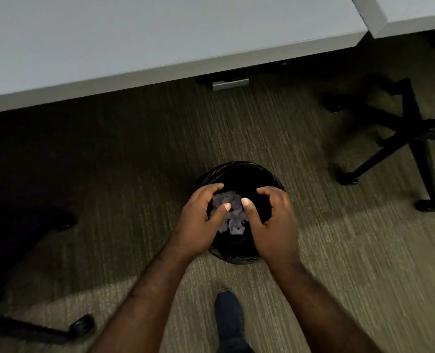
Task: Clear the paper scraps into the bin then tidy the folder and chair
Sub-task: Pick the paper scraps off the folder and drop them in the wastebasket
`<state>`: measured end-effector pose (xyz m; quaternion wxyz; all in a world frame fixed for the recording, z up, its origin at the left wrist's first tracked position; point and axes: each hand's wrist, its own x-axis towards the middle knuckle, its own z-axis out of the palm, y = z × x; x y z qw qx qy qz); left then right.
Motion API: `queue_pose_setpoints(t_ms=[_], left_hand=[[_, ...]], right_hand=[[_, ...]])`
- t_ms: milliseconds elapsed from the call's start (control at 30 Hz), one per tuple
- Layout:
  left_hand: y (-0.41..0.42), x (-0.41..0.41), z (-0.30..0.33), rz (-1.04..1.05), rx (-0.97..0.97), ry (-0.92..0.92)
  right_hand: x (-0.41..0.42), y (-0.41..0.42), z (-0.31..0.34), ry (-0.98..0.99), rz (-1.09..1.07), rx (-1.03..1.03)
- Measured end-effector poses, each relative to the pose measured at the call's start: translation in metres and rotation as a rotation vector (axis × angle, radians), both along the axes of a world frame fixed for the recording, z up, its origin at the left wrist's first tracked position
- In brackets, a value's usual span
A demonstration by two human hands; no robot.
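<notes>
Both hands are hovering over the bin [239, 174], fingers curled and spread apart, gripping nothing. Left hand [198, 220] and right hand [275, 222] are sitting close together, thumbs nearly meeting. Paper scraps [230, 215] are lying or falling just below and between the hands, inside the black liner. Scrap-clearing is looking nearly done, judging by the bare table [134, 42] beyond the hands. Folder is not showing anywhere. Chair base [410, 138] is standing off past the right hand, well apart, so the folder and chair tidying is looking still left.
</notes>
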<state>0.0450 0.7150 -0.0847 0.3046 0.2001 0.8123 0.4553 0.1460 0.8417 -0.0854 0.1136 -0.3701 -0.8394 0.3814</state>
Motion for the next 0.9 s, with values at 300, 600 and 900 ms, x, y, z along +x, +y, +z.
queue_pose_setpoints(t_ms=[300, 600, 900], left_hand=[[-0.144, -0.03, 0.034, 0.325, -0.087, 0.246], [-0.32, -0.044, 0.075, 0.536, -0.148, 0.318], [-0.476, -0.054, 0.094, 0.726, -0.2, 0.374]], right_hand=[[-0.061, -0.091, 0.045, 0.03, 0.424, 0.288], [-0.113, -0.256, 0.07, 0.103, 0.661, 0.32], [-0.157, -0.423, 0.087, 0.176, 0.813, 0.261]])
